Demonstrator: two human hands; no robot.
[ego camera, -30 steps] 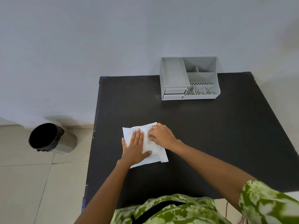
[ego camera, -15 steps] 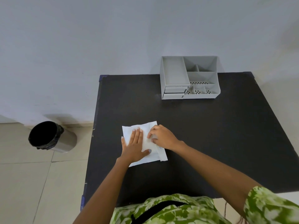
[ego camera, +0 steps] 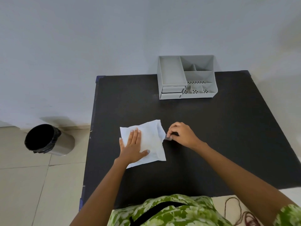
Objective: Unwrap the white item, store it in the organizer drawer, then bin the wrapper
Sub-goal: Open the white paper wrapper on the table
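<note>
Head view — our left hand [ego camera: 132,148], fingers together, pins the white packet [ego camera: 152,141] flat w/ the palm; right hand [ego camera: 181,136] pinches the tape tab [ego camera: 167,138] — we'd peel slowly, low, outward.

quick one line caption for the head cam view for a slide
Left hand pins white packet on black table; right hand pinches its tape tab.
</note>
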